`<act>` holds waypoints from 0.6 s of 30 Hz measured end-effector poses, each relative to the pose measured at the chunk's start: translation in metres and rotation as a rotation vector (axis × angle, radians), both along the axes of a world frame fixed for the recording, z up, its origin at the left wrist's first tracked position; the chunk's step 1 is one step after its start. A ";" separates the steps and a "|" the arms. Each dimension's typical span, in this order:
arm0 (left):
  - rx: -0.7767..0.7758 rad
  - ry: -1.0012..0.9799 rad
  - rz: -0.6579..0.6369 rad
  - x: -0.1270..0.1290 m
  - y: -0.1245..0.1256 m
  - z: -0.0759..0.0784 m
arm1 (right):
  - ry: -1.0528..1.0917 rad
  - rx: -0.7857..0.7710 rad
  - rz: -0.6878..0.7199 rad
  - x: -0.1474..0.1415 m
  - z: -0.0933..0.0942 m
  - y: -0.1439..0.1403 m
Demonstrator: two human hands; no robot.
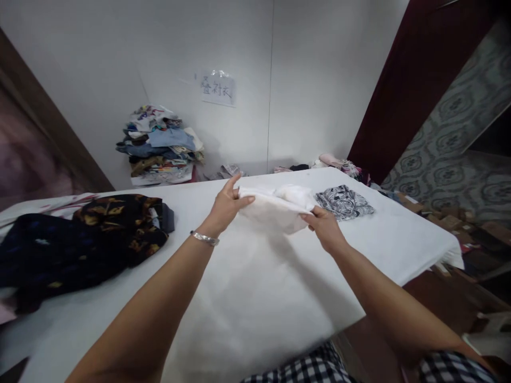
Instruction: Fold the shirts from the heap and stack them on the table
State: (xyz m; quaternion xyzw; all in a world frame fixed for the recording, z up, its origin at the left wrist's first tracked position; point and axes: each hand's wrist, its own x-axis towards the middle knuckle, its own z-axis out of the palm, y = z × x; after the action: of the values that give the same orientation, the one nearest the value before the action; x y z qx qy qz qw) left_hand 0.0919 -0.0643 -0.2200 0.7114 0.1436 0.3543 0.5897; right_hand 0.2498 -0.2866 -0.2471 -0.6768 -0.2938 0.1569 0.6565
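A folded white shirt (275,208) is held up just above the white-covered table (255,298), stretched between my two hands. My left hand (227,205), with a silver bracelet at its wrist, grips the left end, thumb on the near side and one finger raised. At the opposite corner, my right hand (324,226) pinches the edge between thumb and fingers. Part of the cloth bunches up behind the front edge. Just past my right hand lies a folded black-and-white patterned shirt (345,202).
Dark patterned clothes (88,239) lie heaped on the table's left side. Behind the table rises a tall stack of folded clothes (162,143) against the wall. A paper sign (217,89) hangs there. Cardboard boxes (451,221) sit beyond the right edge.
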 end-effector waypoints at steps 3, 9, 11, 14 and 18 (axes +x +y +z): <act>0.101 0.044 0.063 -0.029 -0.024 -0.015 | -0.229 -0.015 -0.014 0.001 -0.009 -0.007; 0.335 0.541 0.088 -0.102 -0.090 -0.117 | -0.401 -0.358 0.278 -0.035 -0.101 -0.063; 0.297 0.616 0.046 -0.119 -0.107 -0.134 | -0.423 -0.445 0.325 -0.045 -0.118 -0.078; 0.204 0.655 0.053 -0.132 -0.117 -0.135 | -0.346 -0.417 0.322 -0.047 -0.121 -0.087; 0.067 0.713 0.212 -0.132 -0.111 -0.121 | 0.171 -0.273 0.196 -0.036 -0.110 -0.086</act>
State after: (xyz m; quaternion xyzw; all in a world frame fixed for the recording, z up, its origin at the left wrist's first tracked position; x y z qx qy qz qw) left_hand -0.0404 -0.1757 -0.3415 0.7901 0.4012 0.1479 0.4392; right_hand 0.2134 -0.3726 -0.3571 -0.7119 -0.2775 0.3152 0.5629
